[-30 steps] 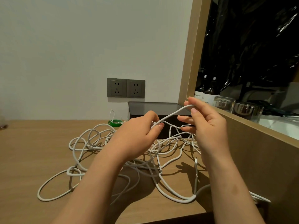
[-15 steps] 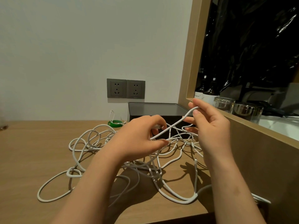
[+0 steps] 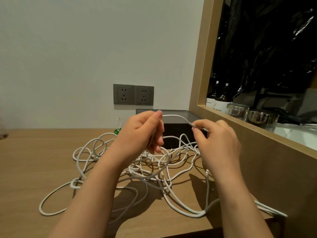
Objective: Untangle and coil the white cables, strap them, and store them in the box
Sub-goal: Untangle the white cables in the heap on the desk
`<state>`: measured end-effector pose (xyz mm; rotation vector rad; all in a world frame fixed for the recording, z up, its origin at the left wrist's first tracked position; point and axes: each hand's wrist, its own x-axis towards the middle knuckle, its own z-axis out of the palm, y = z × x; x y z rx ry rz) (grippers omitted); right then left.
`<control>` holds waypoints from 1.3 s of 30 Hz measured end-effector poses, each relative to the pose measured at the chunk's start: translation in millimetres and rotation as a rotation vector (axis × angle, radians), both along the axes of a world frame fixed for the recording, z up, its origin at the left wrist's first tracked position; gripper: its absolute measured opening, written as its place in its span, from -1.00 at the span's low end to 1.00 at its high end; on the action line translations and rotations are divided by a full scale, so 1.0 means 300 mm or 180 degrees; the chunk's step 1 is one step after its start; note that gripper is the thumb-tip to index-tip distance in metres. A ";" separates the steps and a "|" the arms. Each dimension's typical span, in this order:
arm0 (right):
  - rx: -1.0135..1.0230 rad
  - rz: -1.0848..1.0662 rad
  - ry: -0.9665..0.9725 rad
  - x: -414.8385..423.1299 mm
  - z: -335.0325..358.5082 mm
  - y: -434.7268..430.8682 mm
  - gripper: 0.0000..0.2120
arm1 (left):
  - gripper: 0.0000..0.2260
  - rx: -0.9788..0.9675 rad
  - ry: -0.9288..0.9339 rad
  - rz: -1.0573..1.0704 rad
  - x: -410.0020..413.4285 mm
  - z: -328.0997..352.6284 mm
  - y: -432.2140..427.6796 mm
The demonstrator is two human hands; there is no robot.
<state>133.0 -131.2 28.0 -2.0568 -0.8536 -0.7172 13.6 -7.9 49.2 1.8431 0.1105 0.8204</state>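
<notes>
One white cable [image 3: 173, 116] strung mid-frame between my left hand [image 3: 142, 133] and right hand [image 3: 217, 141] — fingers of both clamped on it — rest tangled on bench [image 3: 34, 160].

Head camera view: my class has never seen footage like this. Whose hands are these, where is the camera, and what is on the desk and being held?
There is no machine: a person works with bare hands. The single camera sits on their head, looking forward and down, so both arms enter from below. The left hand and right hand each pinch one lifted stretch of the white cables; the rest lies tangled on the wooden desk. Behind the tangle stands the dark box, with two wall sockets above it and a small green item to its left.
</notes>
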 end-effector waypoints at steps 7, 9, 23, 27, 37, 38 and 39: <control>0.0178 0.1016 0.0782 -0.022 0.019 0.012 -0.92 | -0.66 -0.1916 -0.0544 0.0179 0.032 0.000 -0.003; 0.0317 0.1073 0.0954 -0.019 0.015 0.010 -0.92 | -0.66 -0.2657 -0.0700 0.0090 0.029 0.002 0.011; 0.0318 0.1717 0.1511 -0.036 0.018 0.014 -0.83 | -0.63 -0.2273 -0.0217 -0.0184 0.025 -0.005 0.016; 0.0082 0.1746 0.1333 -0.045 0.025 0.016 -0.88 | -0.51 -0.1742 -0.0025 0.0198 0.033 -0.016 0.018; 0.0741 0.1150 0.1295 -0.005 0.016 0.007 -0.89 | -0.69 -0.2394 0.0122 -0.0678 -0.015 -0.006 0.047; 0.0785 0.1113 0.1271 -0.003 0.016 0.007 -0.89 | -0.68 -0.2204 0.0220 -0.0582 -0.012 -0.006 0.045; 0.0815 0.1092 0.1249 -0.002 0.015 0.007 -0.89 | -0.66 -0.1987 0.0286 -0.0451 -0.008 -0.007 0.041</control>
